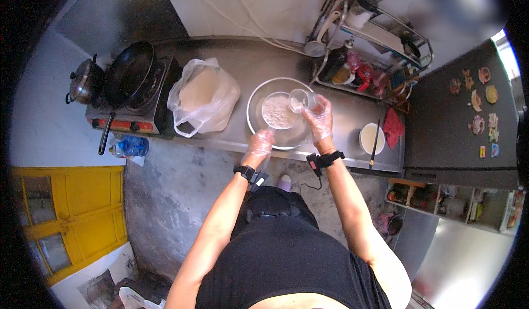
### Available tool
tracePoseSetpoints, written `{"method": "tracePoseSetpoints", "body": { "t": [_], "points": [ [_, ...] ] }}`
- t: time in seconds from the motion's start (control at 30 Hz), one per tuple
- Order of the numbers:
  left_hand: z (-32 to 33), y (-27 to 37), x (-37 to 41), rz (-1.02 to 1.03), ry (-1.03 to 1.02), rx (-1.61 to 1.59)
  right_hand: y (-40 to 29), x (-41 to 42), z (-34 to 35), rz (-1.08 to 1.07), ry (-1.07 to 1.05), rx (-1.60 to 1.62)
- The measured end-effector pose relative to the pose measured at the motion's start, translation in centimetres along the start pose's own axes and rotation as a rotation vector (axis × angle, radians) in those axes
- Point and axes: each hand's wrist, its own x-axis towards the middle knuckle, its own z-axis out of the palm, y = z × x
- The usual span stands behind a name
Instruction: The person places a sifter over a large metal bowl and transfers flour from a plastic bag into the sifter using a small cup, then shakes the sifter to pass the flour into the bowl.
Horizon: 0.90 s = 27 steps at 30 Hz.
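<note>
A round sieve [279,111] heaped with pale flour-like powder is over a wide metal basin [255,121]. My left hand [261,143], in a clear plastic glove, grips the sieve at its near side, where a handle seems to be; the fingers cover most of it. At the sieve's right edge, my gloved right hand [320,118] holds a small clear cup [301,97], tilted toward the powder, with some powder inside. More powder shows in the basin beneath the sieve. To the left stands an open plastic bag [206,96] bulging with similar pale contents.
A gas stove [163,102] with a black wok [128,75] and a pot [84,84] stands left. On the right are a white bowl [365,137] with dark chopsticks [375,143] across it, a red cloth [393,127] and a metal rack [351,88]. The counter's front edge [215,143] runs before me.
</note>
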Motion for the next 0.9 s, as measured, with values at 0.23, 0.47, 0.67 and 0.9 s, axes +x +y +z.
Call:
{"method": "tracePoseSetpoints", "body": {
  "t": [0.23,0.47,0.67,0.9],
  "points": [
    [-0.4,0.2,0.2,-0.094,0.085,-0.131,-1.9,-2.7,-2.0,0.378,0.054,0.599],
    [-1.0,2.6,-0.1,-0.081,0.059,0.112,0.9,-4.7,-2.4,0.496,0.091,0.596],
    [-1.0,1.0,-0.4,-0.041,0.099,0.037,-0.3,-4.9,-1.1,0.462,0.059,0.549],
    [-0.9,3.5,-1.1,-0.041,0.065,0.145,0.3,-4.7,-2.0,0.435,0.052,0.489]
  ]
}}
